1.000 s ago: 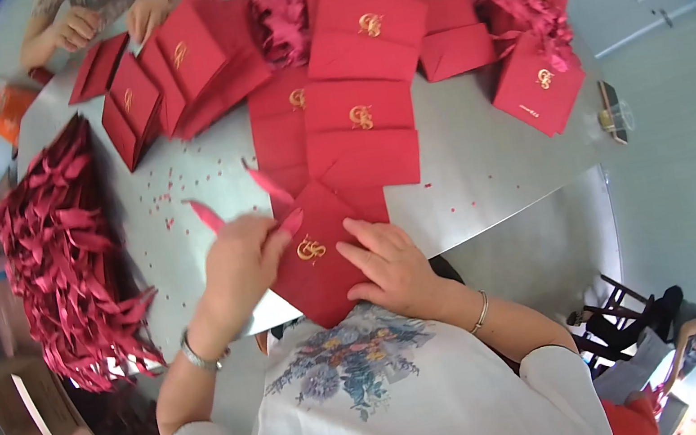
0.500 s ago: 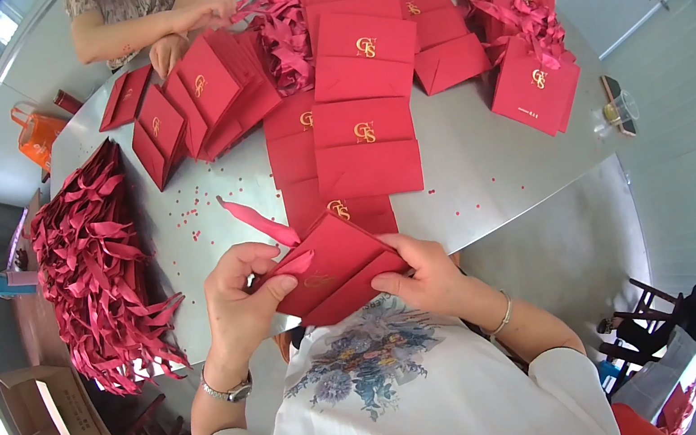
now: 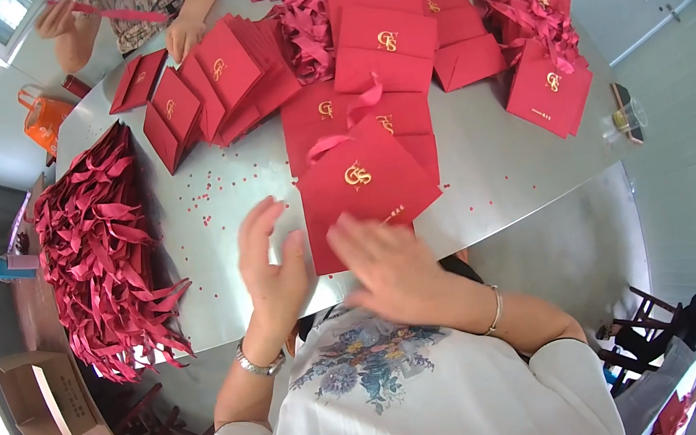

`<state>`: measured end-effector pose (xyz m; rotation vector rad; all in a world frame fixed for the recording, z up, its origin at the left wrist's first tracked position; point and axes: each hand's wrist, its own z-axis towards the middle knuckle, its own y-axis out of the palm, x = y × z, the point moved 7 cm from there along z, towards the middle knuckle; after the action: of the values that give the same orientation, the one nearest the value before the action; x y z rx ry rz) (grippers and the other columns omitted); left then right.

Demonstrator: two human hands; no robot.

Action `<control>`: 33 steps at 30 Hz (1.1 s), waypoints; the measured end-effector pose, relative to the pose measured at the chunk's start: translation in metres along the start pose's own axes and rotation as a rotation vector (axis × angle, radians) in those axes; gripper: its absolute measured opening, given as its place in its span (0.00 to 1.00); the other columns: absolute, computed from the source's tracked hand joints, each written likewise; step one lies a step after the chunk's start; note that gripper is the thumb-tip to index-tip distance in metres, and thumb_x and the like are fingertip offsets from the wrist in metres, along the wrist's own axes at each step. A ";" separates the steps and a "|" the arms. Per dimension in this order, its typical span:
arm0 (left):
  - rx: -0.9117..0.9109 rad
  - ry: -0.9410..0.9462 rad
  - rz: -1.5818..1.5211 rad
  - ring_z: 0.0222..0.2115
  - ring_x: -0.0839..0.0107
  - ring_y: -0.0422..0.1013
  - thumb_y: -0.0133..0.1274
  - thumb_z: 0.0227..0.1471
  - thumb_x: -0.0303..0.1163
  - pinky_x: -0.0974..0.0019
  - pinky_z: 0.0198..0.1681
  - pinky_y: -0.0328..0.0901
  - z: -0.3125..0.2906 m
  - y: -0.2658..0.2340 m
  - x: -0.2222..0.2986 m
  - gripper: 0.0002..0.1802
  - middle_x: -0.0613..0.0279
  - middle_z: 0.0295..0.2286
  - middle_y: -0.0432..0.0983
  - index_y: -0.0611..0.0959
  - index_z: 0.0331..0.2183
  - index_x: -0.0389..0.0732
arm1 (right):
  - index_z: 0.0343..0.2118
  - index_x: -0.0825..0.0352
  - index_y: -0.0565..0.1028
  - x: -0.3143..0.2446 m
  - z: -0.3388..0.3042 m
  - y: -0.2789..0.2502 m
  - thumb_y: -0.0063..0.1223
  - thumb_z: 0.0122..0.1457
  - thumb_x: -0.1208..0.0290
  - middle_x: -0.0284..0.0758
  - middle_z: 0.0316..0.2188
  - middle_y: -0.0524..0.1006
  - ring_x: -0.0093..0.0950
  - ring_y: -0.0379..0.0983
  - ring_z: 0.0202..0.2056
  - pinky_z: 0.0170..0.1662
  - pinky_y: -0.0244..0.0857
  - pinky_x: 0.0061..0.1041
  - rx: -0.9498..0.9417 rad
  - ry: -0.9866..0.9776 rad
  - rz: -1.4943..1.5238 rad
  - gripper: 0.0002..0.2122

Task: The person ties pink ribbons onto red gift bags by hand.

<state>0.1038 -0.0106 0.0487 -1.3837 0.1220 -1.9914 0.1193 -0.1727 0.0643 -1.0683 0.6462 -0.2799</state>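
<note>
A flat red paper gift bag (image 3: pixel 371 164) with a gold emblem and a pink ribbon handle (image 3: pixel 364 103) lies tilted on other red bags in front of me. My right hand (image 3: pixel 397 269), slightly blurred, is over its lower edge with the fingers stretched out; whether it presses on the paper I cannot tell. Just left of the bag, my left hand (image 3: pixel 271 261) is raised with thumb and fingers apart, holding nothing. Beyond, a column of folded red bags (image 3: pixel 383 34) without visible handles runs up the table.
Ribboned bags are heaped at the left (image 3: pixel 99 257) and far right (image 3: pixel 549 81). More folded bags (image 3: pixel 231 81) stand at the back left, beside a co-worker's hand (image 3: pixel 184 36); the co-worker's other hand lifts a ribbon (image 3: pixel 120 13). A plastic cup (image 3: pixel 631 116) sits near the metal table's (image 3: pixel 233 236) right edge.
The bag has left my hands, opened out flat and now lies on the column with its emblem up. Both hands have let go. The co-worker has raised a ribbon.
</note>
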 end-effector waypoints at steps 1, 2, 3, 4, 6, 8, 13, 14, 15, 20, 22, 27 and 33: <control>-0.036 0.012 0.031 0.47 0.52 0.69 0.58 0.44 0.20 0.58 0.50 0.65 0.003 0.009 0.007 0.20 0.48 0.46 0.72 0.78 0.43 0.37 | 0.53 0.71 0.67 -0.005 -0.002 0.007 0.58 0.50 0.62 0.45 0.49 0.73 0.38 0.71 0.47 0.48 0.65 0.36 -0.069 -0.021 0.180 0.28; -0.048 0.052 0.052 0.47 0.52 0.69 0.58 0.43 0.20 0.58 0.50 0.65 0.002 0.013 0.004 0.19 0.48 0.45 0.73 0.79 0.42 0.36 | 0.52 0.72 0.68 -0.004 0.001 0.005 0.58 0.52 0.61 0.46 0.49 0.73 0.42 0.69 0.50 0.53 0.61 0.38 -0.063 0.003 0.287 0.27; -0.058 0.093 0.072 0.46 0.51 0.69 0.58 0.43 0.20 0.57 0.49 0.65 0.004 0.017 0.004 0.19 0.48 0.45 0.73 0.79 0.41 0.36 | 0.51 0.73 0.69 -0.001 0.008 -0.004 0.60 0.50 0.63 0.47 0.49 0.73 0.43 0.69 0.50 0.52 0.62 0.38 -0.019 -0.009 0.285 0.27; -0.087 0.112 0.116 0.44 0.49 0.69 0.59 0.42 0.20 0.56 0.49 0.65 0.005 0.019 0.005 0.18 0.47 0.43 0.73 0.80 0.40 0.36 | 0.50 0.73 0.69 0.005 0.016 -0.017 0.62 0.48 0.66 0.48 0.50 0.72 0.45 0.70 0.50 0.52 0.64 0.39 0.026 -0.023 0.281 0.27; -0.129 0.134 0.194 0.46 0.50 0.68 0.58 0.43 0.20 0.56 0.49 0.65 0.010 0.027 0.004 0.18 0.48 0.44 0.73 0.79 0.40 0.36 | 0.45 0.72 0.74 0.028 0.031 -0.033 0.61 0.49 0.71 0.44 0.43 0.77 0.43 0.73 0.44 0.47 0.67 0.36 0.069 0.011 0.301 0.19; -0.128 0.216 0.237 0.44 0.51 0.68 0.60 0.40 0.22 0.55 0.48 0.64 0.021 0.038 0.010 0.19 0.49 0.43 0.73 0.79 0.39 0.37 | 0.43 0.70 0.76 0.053 0.046 -0.046 0.59 0.52 0.74 0.43 0.39 0.78 0.41 0.75 0.40 0.44 0.70 0.33 0.067 0.087 0.374 0.15; -0.208 0.268 0.356 0.45 0.52 0.67 0.60 0.43 0.33 0.55 0.48 0.62 0.043 0.078 0.015 0.22 0.50 0.43 0.71 0.77 0.42 0.37 | 0.44 0.69 0.76 0.129 0.098 -0.059 0.56 0.55 0.76 0.42 0.34 0.79 0.32 0.76 0.34 0.39 0.70 0.27 0.125 0.273 0.378 0.13; -0.221 0.251 0.362 0.45 0.52 0.67 0.60 0.44 0.33 0.54 0.48 0.61 0.043 0.082 0.009 0.22 0.50 0.43 0.71 0.77 0.42 0.36 | 0.43 0.69 0.75 0.136 0.116 -0.061 0.55 0.54 0.75 0.44 0.34 0.78 0.39 0.76 0.37 0.40 0.70 0.32 0.121 0.310 0.416 0.13; -0.240 0.239 0.361 0.45 0.52 0.67 0.59 0.44 0.33 0.54 0.48 0.61 0.042 0.089 0.003 0.22 0.49 0.43 0.71 0.77 0.43 0.36 | 0.44 0.70 0.74 0.139 0.134 -0.065 0.55 0.54 0.76 0.44 0.35 0.78 0.39 0.76 0.36 0.40 0.70 0.32 0.157 0.182 0.355 0.14; -0.267 0.226 0.348 0.48 0.52 0.64 0.58 0.46 0.35 0.51 0.49 0.59 0.035 0.098 -0.005 0.23 0.49 0.47 0.67 0.76 0.45 0.36 | 0.56 0.68 0.64 0.161 0.224 -0.036 0.62 0.48 0.71 0.51 0.56 0.65 0.45 0.62 0.57 0.57 0.61 0.37 0.032 -0.130 -0.104 0.30; -0.290 0.199 0.361 0.48 0.51 0.63 0.57 0.47 0.36 0.50 0.50 0.59 0.036 0.099 -0.007 0.23 0.49 0.47 0.67 0.76 0.45 0.37 | 0.60 0.67 0.58 0.163 0.257 -0.007 0.68 0.41 0.66 0.51 0.62 0.56 0.47 0.51 0.63 0.62 0.52 0.42 -0.197 -0.183 -0.393 0.42; -0.324 0.195 0.341 0.49 0.52 0.63 0.56 0.50 0.38 0.50 0.49 0.59 0.039 0.101 -0.009 0.24 0.48 0.48 0.67 0.75 0.47 0.36 | 0.57 0.64 0.65 0.204 0.304 0.040 0.70 0.35 0.62 0.47 0.54 0.68 0.43 0.65 0.55 0.55 0.61 0.43 -0.440 0.011 -0.562 0.41; -0.329 0.181 0.325 0.48 0.53 0.63 0.56 0.49 0.38 0.50 0.48 0.59 0.044 0.098 -0.011 0.24 0.50 0.47 0.67 0.75 0.46 0.37 | 0.29 0.63 0.78 0.202 0.332 0.040 0.52 0.46 0.74 0.41 0.28 0.79 0.41 0.77 0.35 0.35 0.70 0.40 -0.398 -0.228 -0.500 0.07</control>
<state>0.1911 -0.0644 0.0147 -1.2770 0.7386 -1.8699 0.4781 -0.0179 0.0644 -1.6175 0.2215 -0.4646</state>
